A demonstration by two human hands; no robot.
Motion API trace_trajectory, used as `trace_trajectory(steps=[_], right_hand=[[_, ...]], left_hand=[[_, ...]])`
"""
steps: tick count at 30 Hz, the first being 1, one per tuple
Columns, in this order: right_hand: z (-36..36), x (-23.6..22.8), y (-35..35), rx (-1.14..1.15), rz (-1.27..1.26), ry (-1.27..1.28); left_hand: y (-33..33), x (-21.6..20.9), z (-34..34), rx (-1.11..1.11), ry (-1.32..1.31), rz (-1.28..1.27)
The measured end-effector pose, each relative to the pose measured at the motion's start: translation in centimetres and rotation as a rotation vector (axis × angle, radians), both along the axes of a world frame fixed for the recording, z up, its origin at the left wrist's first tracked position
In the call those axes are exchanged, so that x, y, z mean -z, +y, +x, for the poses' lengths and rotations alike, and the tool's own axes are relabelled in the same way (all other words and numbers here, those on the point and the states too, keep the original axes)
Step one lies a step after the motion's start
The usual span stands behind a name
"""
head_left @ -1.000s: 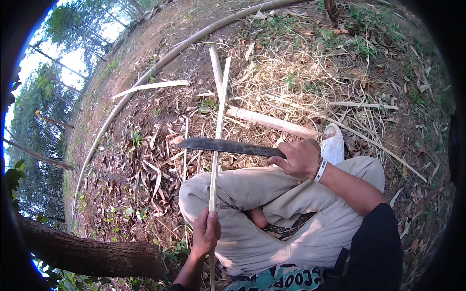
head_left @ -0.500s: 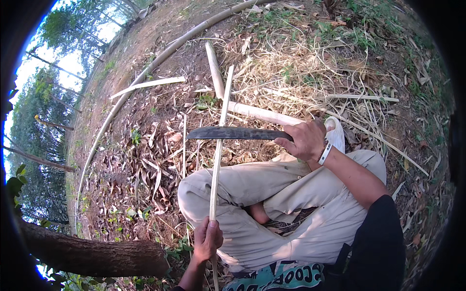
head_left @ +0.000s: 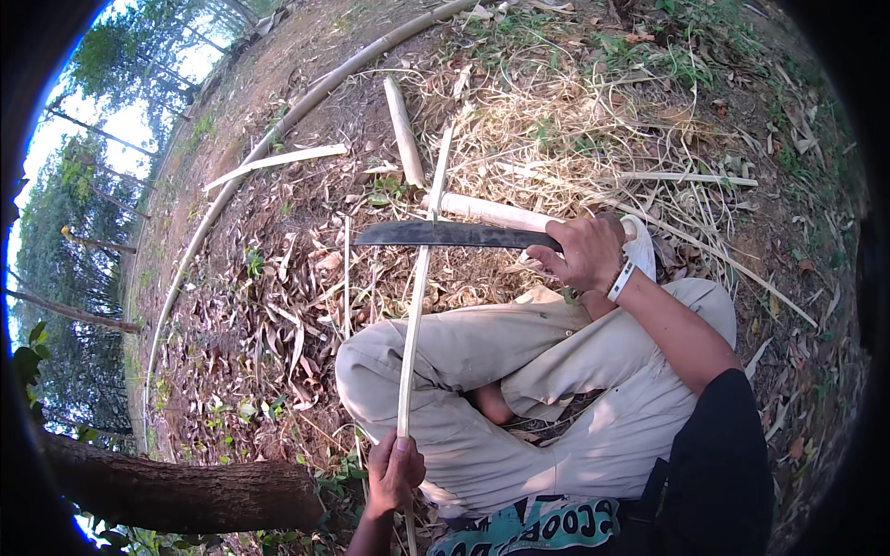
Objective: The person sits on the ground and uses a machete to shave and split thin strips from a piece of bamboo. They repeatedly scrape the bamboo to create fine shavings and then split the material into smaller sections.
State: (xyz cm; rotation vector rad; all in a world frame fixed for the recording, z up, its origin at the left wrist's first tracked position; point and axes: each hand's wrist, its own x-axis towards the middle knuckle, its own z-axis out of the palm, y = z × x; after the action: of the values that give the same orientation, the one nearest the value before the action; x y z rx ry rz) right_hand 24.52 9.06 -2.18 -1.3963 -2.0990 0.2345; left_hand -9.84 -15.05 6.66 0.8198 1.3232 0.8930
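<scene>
Since a second ago: knife raised and carried farther from the body, now crossing the strip higher up its length; right hand lifted off the knee with it; left hand slid a little lower on the strip.

Right hand [head_left: 586, 252]: fingers closed tight round the handle of a long dark knife [head_left: 445, 234], blade flat and level, pointing to the person's left, edge laid across a thin pale bamboo strip [head_left: 414, 306]. White band [head_left: 620, 279] at the wrist. Forearm bare, reaching forward and up over the right knee, black sleeve at the elbow.

Left hand [head_left: 393, 471]: fingers wrapped round the lower end of the strip, thumb on top, held low just in front of the crossed legs in beige trousers [head_left: 482, 347]. Strip near upright in view, running from that fist past the left knee, under the blade, tip out over dry leaves.

Beyond the knife: a thicker pale bamboo piece [head_left: 491, 211] lying on the ground just behind the blade, another short piece [head_left: 403, 130] farther off, a long curved pole [head_left: 278, 130] along the left, a fallen trunk [head_left: 176, 491] at lower left.
</scene>
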Motion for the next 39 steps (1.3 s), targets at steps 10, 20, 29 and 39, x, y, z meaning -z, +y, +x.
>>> trace_trajectory(steps=[10, 20, 29, 39], right_hand=[[-1.0, -1.3, -1.0, 0.023, -0.111, 0.013], [-2.0, -0.6, -2.3, -0.127, 0.137, -0.016], [-1.4, -3.7, -0.4, 0.052, -0.123, 0.05], [3.2, -1.2, 3.1, 0.301, -0.114, 0.567]], left_hand=[[-0.2, 0.3, -1.0, 0.034, -0.079, 0.004], [-1.5, 0.7, -2.1, 0.084, -0.13, -0.031], [-2.7, 0.6, -2.3, 0.024, -0.107, 0.053], [12.4, -0.3, 1.5, -0.002, -0.435, -0.129]])
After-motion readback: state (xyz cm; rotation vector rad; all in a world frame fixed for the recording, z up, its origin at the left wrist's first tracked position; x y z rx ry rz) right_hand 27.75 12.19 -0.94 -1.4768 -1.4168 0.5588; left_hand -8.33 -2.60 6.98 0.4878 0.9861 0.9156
